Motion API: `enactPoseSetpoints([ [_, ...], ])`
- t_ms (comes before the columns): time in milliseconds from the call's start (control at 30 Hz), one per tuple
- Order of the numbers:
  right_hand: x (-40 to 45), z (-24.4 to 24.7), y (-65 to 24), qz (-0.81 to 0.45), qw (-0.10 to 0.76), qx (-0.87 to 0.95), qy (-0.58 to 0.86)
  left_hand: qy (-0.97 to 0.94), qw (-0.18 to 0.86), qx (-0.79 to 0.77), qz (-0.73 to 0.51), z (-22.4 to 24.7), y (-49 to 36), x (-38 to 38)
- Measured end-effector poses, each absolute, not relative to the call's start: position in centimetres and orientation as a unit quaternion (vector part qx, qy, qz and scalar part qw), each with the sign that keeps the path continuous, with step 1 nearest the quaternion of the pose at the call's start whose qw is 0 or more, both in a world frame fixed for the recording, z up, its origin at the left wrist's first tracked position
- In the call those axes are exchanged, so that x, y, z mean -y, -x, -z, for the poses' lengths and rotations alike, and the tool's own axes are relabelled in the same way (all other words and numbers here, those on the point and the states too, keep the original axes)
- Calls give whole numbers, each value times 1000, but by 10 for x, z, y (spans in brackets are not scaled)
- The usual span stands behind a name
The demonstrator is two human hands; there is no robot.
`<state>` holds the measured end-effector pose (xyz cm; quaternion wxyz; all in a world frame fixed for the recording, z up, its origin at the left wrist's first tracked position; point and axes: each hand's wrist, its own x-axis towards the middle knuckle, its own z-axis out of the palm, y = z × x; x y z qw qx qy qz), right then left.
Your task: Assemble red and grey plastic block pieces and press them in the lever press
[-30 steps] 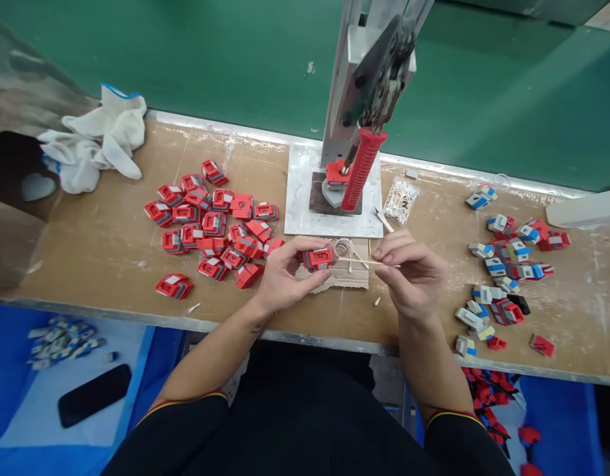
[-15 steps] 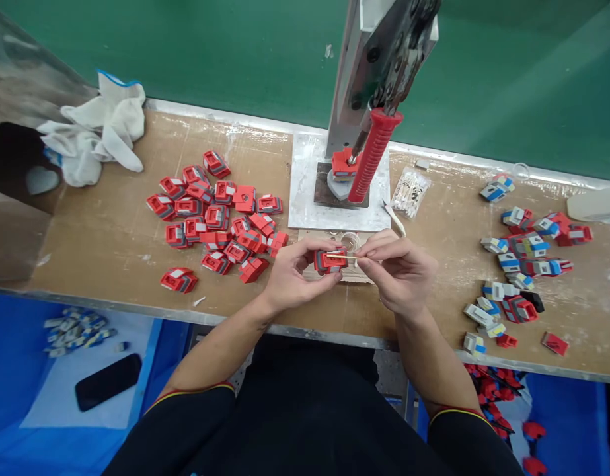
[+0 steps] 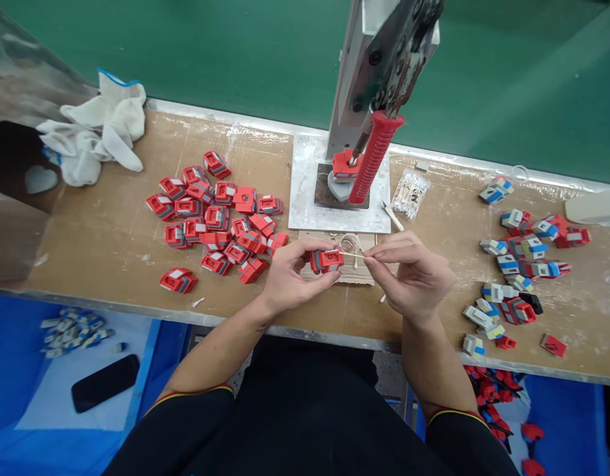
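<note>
Between thumb and fingers, my left hand grips a red and grey plastic toy part with a recess facing up. My right hand pinches a thin cotton swab, its tip close to the part's right end; whether it touches I cannot tell. Just behind them a small clear round dish sits on a piece of cardboard, with another swab leaning in it. To the left lies a pile of similar red and grey parts.
A hand press with a red handle stands on a metal plate, a red part under it. Right of it are cutters and a bag of swabs. White-and-blue parts lie farther right; gloves lie at the left.
My right hand has moved right, drawing the swab's tip out from over the part's recess toward its edge. The part in my left hand has shifted slightly left and turned a little.
</note>
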<state>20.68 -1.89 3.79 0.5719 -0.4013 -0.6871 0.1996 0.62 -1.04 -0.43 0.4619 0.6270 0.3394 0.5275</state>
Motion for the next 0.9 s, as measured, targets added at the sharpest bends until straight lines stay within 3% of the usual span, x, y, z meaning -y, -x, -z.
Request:
enactPoseSetpoints([
  [200,16,-42,-224,-203,557,691,414,-629,441,-341,-541,5,-6,8],
  [400,1,-21,-233,-142,375,780,482,-632,419,-342,-555,7,-5,7],
  [533,-1,-18,-228,-154,326,810,462,-640,412,-344,-549,5,-4,6],
  [600,3,-25,-228,-169,359,798,453,-643,405,-343,-553,4,-4,5],
  [767,13,-41,-223,-235,555,683,413,-652,399,-354,-539,4,-4,6],
  [900,15,-40,-211,-290,584,661,372,-658,402,-347,-534,4,-4,7],
])
